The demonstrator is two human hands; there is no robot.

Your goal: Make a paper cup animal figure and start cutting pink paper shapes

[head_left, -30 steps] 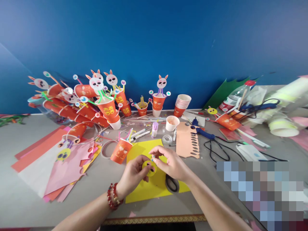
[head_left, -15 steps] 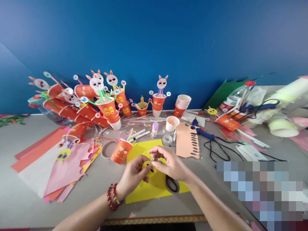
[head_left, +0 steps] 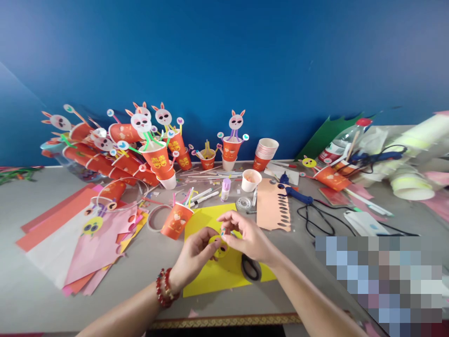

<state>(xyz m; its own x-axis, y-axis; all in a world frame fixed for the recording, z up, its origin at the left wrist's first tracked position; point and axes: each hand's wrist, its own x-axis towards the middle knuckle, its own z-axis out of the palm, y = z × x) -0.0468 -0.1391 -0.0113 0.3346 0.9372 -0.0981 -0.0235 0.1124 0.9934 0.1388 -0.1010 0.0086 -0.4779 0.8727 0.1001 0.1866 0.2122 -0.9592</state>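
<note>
My left hand (head_left: pixel 193 256) pinches a small round yellow paper face (head_left: pixel 218 245) with dark eye spots, held just above a yellow paper sheet (head_left: pixel 210 276). My right hand (head_left: pixel 249 238) is closed at the top edge of the same yellow face, thumb and fingertips pressed on it. Black-handled scissors (head_left: pixel 250 268) lie on the yellow sheet under my right wrist. A red bead bracelet (head_left: pixel 164 286) circles my left wrist. An orange paper cup (head_left: pixel 176 219) with straws in it leans at the sheet's upper left corner.
Many orange cups with rabbit faces (head_left: pixel 140 140) crowd the back left. Pink and orange paper sheets (head_left: pixel 80 238) lie at left. A peach cut sheet (head_left: pixel 271 206), a blue glue gun (head_left: pixel 294 192) with cable, a tape roll (head_left: pixel 243 203), a cup stack (head_left: pixel 264 152) and a bottle (head_left: pixel 342 138) stand beyond.
My right fingertips have shifted slightly up and closer onto the yellow face. The left hand keeps its hold almost in place. Nothing else has moved.
</note>
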